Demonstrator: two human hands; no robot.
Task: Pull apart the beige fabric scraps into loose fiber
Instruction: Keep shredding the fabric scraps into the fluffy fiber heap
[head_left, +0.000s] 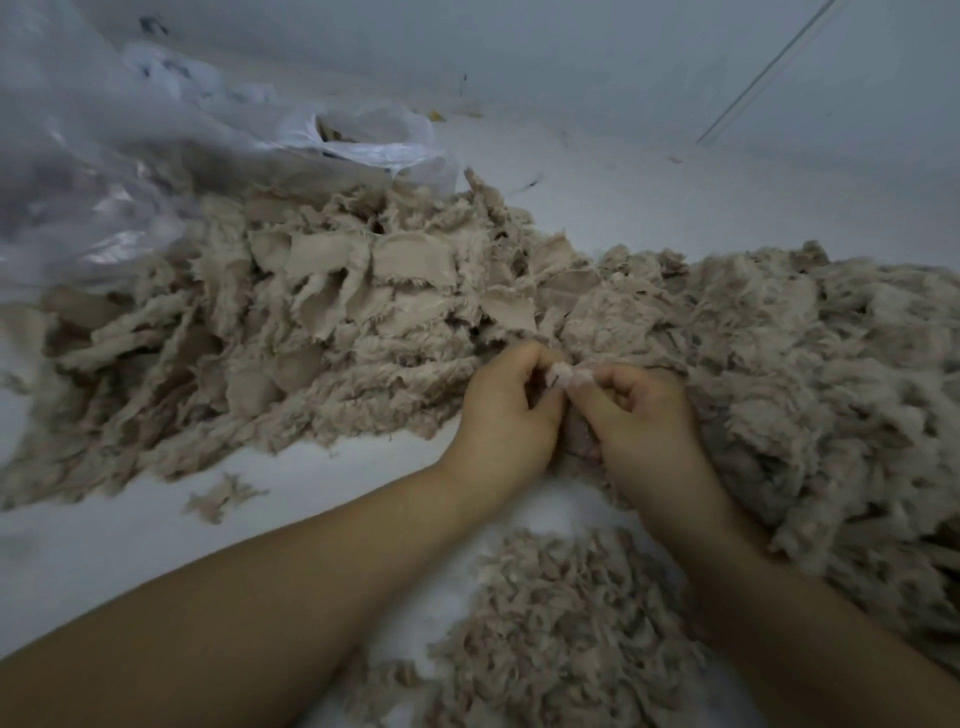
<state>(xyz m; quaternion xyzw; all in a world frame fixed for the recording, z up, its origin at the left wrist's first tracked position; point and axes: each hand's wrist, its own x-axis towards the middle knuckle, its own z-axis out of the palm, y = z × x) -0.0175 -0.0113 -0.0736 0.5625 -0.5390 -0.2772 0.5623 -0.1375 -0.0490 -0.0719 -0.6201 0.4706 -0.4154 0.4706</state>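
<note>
A: Both hands meet at the middle of the white desk (675, 197), the left hand (506, 415) and right hand (641, 415) each pinching one small beige fabric scrap (566, 375) between curled fingers.

B: Soft, light stuff, that; I'd say frayed edges give easiest.

A: Behind lies the heap of beige fabric scraps (322, 312); loose beige fiber (561, 623) lies nearer, between the forearms.

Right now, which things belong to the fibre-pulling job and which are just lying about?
In the job:
left hand
right hand
small beige fabric scrap pinched between both
heap of beige fabric scraps
pile of loose beige fibre

Lying about:
crumpled clear plastic bags
</note>
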